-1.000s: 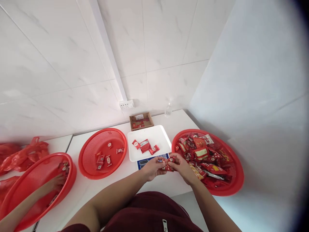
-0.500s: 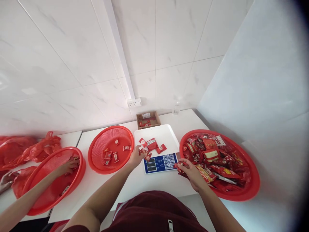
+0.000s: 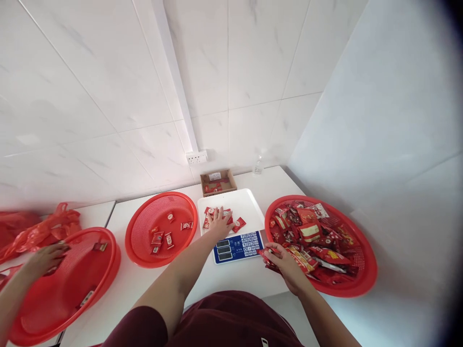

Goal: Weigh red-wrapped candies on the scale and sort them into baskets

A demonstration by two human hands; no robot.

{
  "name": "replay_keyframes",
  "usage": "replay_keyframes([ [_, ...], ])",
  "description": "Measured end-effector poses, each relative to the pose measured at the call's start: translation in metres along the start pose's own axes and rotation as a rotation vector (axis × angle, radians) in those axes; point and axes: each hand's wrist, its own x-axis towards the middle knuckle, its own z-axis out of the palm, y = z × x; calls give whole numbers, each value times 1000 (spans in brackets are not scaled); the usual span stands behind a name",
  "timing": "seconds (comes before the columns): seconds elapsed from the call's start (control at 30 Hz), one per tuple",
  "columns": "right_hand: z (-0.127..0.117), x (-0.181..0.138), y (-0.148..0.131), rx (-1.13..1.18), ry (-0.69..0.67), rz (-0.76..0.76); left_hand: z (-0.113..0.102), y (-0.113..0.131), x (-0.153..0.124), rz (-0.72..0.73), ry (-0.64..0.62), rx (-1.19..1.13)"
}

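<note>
Your left hand (image 3: 218, 225), grip splayed wide, partly covers red packets (image 3: 239, 224) near the scale tray (image 3: 250, 202)'s front edge. Your right hand (image 3: 284, 263), grip closed, holds dark-red packets (image 3: 268, 257) near the table (image 3: 235, 275)'s front edge.

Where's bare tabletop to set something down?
Tabletop: front strip between the blue scale panel and maroon shirt; back patch bordered by the white tray, clear bottle and heaped red basket. Crowded: the basket, full of snack packets; the panel-basket gap, where the right hand holds red packets; the tray's front, where the left hand covers small packets.
</note>
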Motion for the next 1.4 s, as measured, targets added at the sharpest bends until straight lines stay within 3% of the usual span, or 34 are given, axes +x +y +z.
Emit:
replay_keyframes([
  [0.17, -16, 0, -2, 17, 113, -28, -9, -13, 5, 52, 3, 63],
  [0.37, -37, 9, -5, -22, 282, -90, -1, 8, -2, -102, -41, 126],
  [0.57, -53, 12, -4, -87, 265, -137, -6, 0, 4, -132, -33, 113],
  [0.7, -75, 13, -3, -319, 364, -124, -14, -16, 7, -143, 45, 121],
  [0.87, -97, 20, -8, -848, 473, -148, -15, -17, 5, -218, 6, 39],
  [0.97, -96, 26, -13, -1151, 472, -89, -10, -11, -7, -208, -5, -80],
  [1.07, -86, 36, -16, -1311, 452, -79, -3, -7, -25, -152, 40, -213],
  [1.23, -64, 70, -15, -1269, 321, -177, 6, -10, -62, -34, 190, -354],
  [1.4, -45, 105, -23, -1288, 226, -70, 9, -10, -88, -11, 227, -409],
])
